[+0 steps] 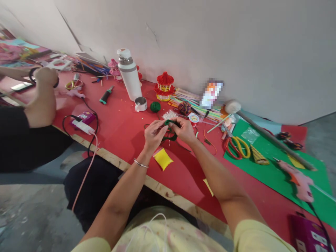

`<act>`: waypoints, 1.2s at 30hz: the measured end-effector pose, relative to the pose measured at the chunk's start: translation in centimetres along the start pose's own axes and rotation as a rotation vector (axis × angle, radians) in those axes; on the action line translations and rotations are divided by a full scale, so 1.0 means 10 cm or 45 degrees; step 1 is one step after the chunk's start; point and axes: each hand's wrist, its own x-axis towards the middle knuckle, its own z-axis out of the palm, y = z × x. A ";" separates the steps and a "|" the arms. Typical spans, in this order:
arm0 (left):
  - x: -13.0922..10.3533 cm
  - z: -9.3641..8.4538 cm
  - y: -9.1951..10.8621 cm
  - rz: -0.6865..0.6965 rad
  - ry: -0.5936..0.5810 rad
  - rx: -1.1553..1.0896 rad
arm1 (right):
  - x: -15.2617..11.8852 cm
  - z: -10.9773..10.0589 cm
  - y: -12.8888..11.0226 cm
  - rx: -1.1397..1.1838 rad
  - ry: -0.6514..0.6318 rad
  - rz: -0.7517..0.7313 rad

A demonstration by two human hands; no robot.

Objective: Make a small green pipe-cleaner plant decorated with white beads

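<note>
My left hand (154, 134) and my right hand (184, 131) are close together above the red tabletop, fingers pinched. Between the fingertips both grip a dark green yarn piece (168, 122), small and partly covered by the fingers; its exact form is hard to make out. Below it hangs a thin, pale, needle-like line (169, 139), with more dark green strands around it. A green yarn ball (155, 106) lies just beyond my left hand. Under my hands is a small packet of yellow material (163, 158). Clear beads in a bag (170, 115) lie behind my fingers.
A white flask (130, 77), its cup (141, 104) and a red lantern-like ornament (165, 86) stand behind. To the right are scissors (237, 147), a mallet (270, 134) and a pink glue gun (298, 178). A co-worker's arm (44, 98) works at left, near a corded power strip (83, 126).
</note>
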 end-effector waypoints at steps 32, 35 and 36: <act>0.08 0.01 -0.07 -0.700 0.101 -0.658 | 0.06 -0.13 -0.17 -0.151 -0.073 0.019; 0.08 0.02 -0.09 -0.659 0.138 -0.651 | 0.06 -0.11 -0.18 -0.083 -0.028 0.023; 0.08 0.02 -0.09 -0.653 0.147 -0.655 | 0.06 -0.10 -0.18 -0.065 -0.009 0.022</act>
